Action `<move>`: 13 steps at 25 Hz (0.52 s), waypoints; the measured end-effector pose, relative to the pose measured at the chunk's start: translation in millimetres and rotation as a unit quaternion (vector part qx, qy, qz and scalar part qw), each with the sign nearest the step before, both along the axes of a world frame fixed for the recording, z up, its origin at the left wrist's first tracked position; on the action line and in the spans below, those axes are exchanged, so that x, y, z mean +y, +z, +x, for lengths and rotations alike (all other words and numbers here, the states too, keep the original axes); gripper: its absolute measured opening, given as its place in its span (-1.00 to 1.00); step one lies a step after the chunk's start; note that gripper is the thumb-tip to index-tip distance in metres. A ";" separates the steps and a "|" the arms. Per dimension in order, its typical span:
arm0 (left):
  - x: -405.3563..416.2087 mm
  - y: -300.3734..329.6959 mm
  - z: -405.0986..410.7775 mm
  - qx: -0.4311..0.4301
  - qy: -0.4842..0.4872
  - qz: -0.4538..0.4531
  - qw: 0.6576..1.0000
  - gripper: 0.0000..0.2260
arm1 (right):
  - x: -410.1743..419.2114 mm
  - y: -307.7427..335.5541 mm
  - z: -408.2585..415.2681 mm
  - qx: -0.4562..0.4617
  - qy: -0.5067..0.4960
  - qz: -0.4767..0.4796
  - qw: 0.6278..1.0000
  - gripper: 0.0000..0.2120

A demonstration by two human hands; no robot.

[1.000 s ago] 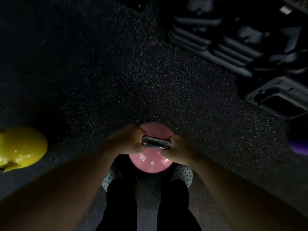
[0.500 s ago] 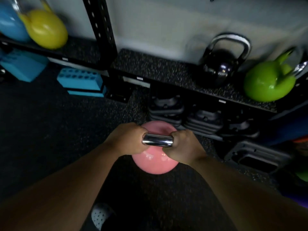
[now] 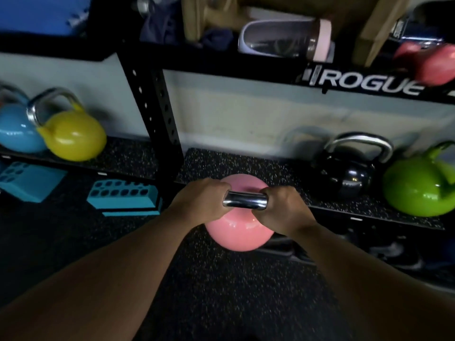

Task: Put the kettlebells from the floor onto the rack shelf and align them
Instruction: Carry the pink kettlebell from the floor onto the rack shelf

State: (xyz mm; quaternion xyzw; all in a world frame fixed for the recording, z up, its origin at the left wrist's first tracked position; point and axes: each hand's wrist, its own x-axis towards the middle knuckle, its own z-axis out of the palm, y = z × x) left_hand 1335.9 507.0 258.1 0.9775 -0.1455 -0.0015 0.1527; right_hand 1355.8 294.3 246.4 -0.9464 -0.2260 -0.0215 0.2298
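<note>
Both the left hand (image 3: pixel 200 201) and right hand (image 3: pixel 280 210) are clenching the chrome handle (image 3: pixel 245 202), sharing the pink kettlebell (image 3: pixel 238 232)'s apparent weight while hanging it before the shelf (image 3: pixel 258 166)'s vacant stretch beside the black kettlebell (image 3: pixel 344 177).

Six kettlebells show around the black rack upright (image 3: pixel 157 114). Left of it sit two: blue (image 3: pixel 17 129) and yellow (image 3: pixel 73 136). Right of it are four: a pink kettlebell (image 3: pixel 240 232) nearest, then black (image 3: pixel 344 175), green (image 3: pixel 418 190), and a blurred pink-red one (image 3: pixel 430 65) higher up. Two teal blocks (image 3: pixel 123 195) (image 3: pixel 27 180) lie lower left of the upright. One clear bottle (image 3: pixel 283 41) lies above, right of it.
</note>
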 end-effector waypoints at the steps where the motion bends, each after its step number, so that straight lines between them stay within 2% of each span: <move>1: 7.3 2.9 18.9 -0.012 -0.004 0.011 1.000 -0.76 | 7.9 2.5 17.3 -0.005 -0.005 0.013 1.000 -0.91; 5: 24.7 7.3 83.7 -0.037 0.002 0.044 0.998 -0.87 | 28.8 3.3 81.4 -0.044 0.003 0.033 0.998 -0.87; 7: 31.4 8.8 112.6 -0.038 0.013 0.044 0.998 -0.87 | 38.9 0.9 111.5 -0.064 -0.002 0.035 0.997 -0.86; 9: 36.8 6.2 138.1 -0.031 0.021 0.036 0.999 -0.83 | 48.1 -6.6 135.9 -0.060 -0.015 0.030 0.998 -0.87; 11: 39.9 -0.7 158.2 -0.012 0.022 0.034 0.999 -0.91 | 54.6 -16.9 153.7 -0.043 -0.029 0.028 0.998 -0.87; 13: 39.6 -7.3 169.8 0.013 0.024 0.035 0.999 -0.88 | 57.0 -25.5 165.6 -0.034 -0.029 0.035 0.998 -0.85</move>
